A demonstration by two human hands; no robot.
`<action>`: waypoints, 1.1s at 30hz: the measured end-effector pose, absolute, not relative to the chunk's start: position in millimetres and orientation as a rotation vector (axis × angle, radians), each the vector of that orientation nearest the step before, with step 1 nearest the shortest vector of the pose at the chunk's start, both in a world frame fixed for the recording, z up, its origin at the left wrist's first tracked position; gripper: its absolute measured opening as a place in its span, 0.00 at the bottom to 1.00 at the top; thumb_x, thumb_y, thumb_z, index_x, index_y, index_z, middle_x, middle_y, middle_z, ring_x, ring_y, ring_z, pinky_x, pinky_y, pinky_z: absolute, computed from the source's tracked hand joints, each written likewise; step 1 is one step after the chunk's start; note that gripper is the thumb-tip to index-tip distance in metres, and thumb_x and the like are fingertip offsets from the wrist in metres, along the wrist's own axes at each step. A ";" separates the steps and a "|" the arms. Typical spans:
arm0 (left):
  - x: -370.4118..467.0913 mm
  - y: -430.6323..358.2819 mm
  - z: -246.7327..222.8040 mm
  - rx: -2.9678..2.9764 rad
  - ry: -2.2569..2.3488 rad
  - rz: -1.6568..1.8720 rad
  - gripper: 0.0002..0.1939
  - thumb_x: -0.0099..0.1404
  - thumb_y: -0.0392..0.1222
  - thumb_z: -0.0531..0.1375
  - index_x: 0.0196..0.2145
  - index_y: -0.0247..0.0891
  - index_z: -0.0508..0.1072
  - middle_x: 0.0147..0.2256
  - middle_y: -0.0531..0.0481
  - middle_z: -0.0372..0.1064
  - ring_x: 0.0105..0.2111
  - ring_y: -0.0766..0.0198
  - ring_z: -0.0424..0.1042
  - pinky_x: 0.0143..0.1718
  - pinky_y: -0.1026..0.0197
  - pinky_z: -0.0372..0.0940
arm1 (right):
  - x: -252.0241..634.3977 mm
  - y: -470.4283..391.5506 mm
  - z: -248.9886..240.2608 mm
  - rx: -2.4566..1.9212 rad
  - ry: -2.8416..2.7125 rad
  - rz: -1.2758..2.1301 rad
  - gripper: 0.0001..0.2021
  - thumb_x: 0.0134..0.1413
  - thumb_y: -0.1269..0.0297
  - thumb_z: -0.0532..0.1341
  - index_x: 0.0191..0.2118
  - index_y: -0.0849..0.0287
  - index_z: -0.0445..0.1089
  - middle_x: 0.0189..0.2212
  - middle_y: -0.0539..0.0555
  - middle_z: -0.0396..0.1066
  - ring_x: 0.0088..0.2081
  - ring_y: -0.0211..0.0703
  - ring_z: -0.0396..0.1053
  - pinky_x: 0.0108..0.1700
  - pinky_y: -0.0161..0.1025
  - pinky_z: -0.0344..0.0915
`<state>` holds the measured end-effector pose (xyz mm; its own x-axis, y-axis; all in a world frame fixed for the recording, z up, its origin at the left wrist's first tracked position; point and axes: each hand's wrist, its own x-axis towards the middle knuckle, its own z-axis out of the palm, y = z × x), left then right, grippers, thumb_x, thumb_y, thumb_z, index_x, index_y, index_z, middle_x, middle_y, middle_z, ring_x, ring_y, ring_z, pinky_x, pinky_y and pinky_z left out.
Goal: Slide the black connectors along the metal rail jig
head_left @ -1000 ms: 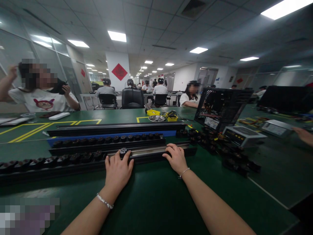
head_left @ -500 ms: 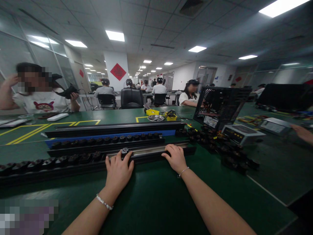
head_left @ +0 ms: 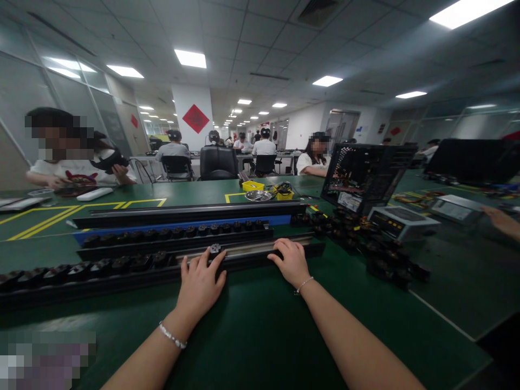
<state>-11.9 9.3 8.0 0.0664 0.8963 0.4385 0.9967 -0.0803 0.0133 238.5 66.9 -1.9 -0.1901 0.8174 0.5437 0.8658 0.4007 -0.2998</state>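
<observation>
A long black power track rail [head_left: 255, 262] lies across the table in front of me, its pale metal channel facing up. My left hand [head_left: 200, 284] has its fingers around a small black socket module [head_left: 216, 249] sitting in the channel, the thumb low on the near side. My right hand [head_left: 292, 262] is curled over the rail farther right, its fingertips on the top and partly hidden. Left of my left hand, a row of black socket modules [head_left: 122, 264] sits in the same rail.
Behind lie a second rail with socket modules [head_left: 190, 232], a blue strip [head_left: 280, 220] and another black rail [head_left: 195, 209]. To the right are loose black modules [head_left: 390, 259], an open computer case [head_left: 365, 176] and a power supply [head_left: 402, 223]. Co-workers sit around.
My left hand and the socket module have slid a little to the right along the rail. My right hand stays put. The person at left has lowered an arm to the table.
</observation>
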 end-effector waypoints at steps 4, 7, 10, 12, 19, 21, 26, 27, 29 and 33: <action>-12.6 8.6 8.5 -2.093 -1.863 -0.503 0.24 0.61 0.48 0.52 0.56 0.50 0.64 0.56 0.43 0.61 0.51 0.51 0.62 0.57 0.44 0.47 | 238.4 67.7 -3.3 -1.434 -2.030 -0.130 0.08 0.55 0.56 0.57 0.34 0.54 0.68 0.42 0.52 0.70 0.46 0.44 0.64 0.49 0.44 0.52; -12.1 8.1 9.5 -2.112 -1.874 -0.506 0.24 0.61 0.47 0.52 0.55 0.49 0.64 0.57 0.44 0.61 0.52 0.51 0.62 0.56 0.46 0.48 | 238.8 68.8 -4.0 -1.434 -2.034 -0.137 0.08 0.55 0.56 0.57 0.34 0.54 0.67 0.42 0.52 0.70 0.46 0.45 0.65 0.48 0.45 0.52; -11.9 7.8 10.1 -2.119 -1.879 -0.512 0.23 0.60 0.47 0.53 0.54 0.47 0.66 0.56 0.44 0.61 0.52 0.52 0.62 0.57 0.46 0.47 | 239.5 68.9 -3.2 -1.428 -2.025 -0.117 0.08 0.54 0.56 0.57 0.33 0.54 0.67 0.42 0.53 0.70 0.46 0.45 0.65 0.49 0.46 0.52; -12.2 7.9 9.8 -2.124 -1.875 -0.523 0.23 0.59 0.46 0.54 0.53 0.46 0.66 0.56 0.44 0.62 0.52 0.52 0.62 0.57 0.47 0.47 | 238.7 67.2 -1.7 -1.426 -2.010 -0.109 0.08 0.53 0.56 0.57 0.33 0.55 0.67 0.42 0.54 0.70 0.45 0.46 0.65 0.50 0.47 0.52; -12.9 9.9 7.1 -2.132 -1.884 -0.545 0.23 0.58 0.46 0.55 0.52 0.49 0.66 0.57 0.46 0.61 0.52 0.53 0.61 0.56 0.47 0.47 | 208.1 45.9 3.7 -1.279 -2.167 -0.082 0.16 0.49 0.65 0.57 0.46 0.53 0.66 0.47 0.54 0.69 0.50 0.46 0.62 0.59 0.49 0.45; -12.4 9.8 7.1 -2.128 -1.887 -0.549 0.23 0.57 0.45 0.55 0.52 0.50 0.66 0.57 0.46 0.61 0.52 0.53 0.61 0.57 0.46 0.46 | 194.1 39.0 4.9 -1.218 -2.243 -0.045 0.21 0.49 0.63 0.57 0.51 0.50 0.64 0.50 0.53 0.67 0.53 0.46 0.60 0.60 0.51 0.41; -9.9 8.2 8.5 -2.135 -1.900 -0.572 0.24 0.57 0.44 0.55 0.52 0.50 0.66 0.57 0.47 0.61 0.52 0.54 0.61 0.57 0.46 0.44 | 166.9 31.3 6.8 -1.205 -2.279 -0.020 0.28 0.47 0.59 0.59 0.56 0.44 0.58 0.54 0.50 0.65 0.55 0.49 0.56 0.61 0.57 0.33; -9.6 8.0 8.5 -2.136 -1.896 -0.579 0.24 0.56 0.44 0.55 0.52 0.50 0.66 0.57 0.47 0.60 0.52 0.53 0.61 0.57 0.45 0.44 | 162.9 31.3 6.9 -1.219 -2.272 -0.017 0.28 0.47 0.59 0.59 0.56 0.43 0.58 0.53 0.50 0.65 0.55 0.49 0.56 0.61 0.58 0.33; -9.5 7.9 8.3 -2.136 -1.882 -0.585 0.24 0.56 0.44 0.55 0.52 0.50 0.66 0.57 0.46 0.61 0.52 0.53 0.61 0.57 0.45 0.44 | 155.9 31.9 7.3 -1.254 -2.258 -0.011 0.27 0.47 0.58 0.59 0.56 0.42 0.59 0.52 0.50 0.66 0.54 0.50 0.57 0.61 0.58 0.33; -10.1 8.4 7.0 -2.137 -1.873 -0.574 0.25 0.56 0.43 0.55 0.53 0.50 0.66 0.57 0.47 0.60 0.51 0.53 0.61 0.57 0.45 0.44 | 145.4 33.9 10.8 -1.357 -2.265 -0.015 0.26 0.47 0.56 0.59 0.55 0.41 0.60 0.47 0.50 0.69 0.49 0.49 0.60 0.59 0.56 0.35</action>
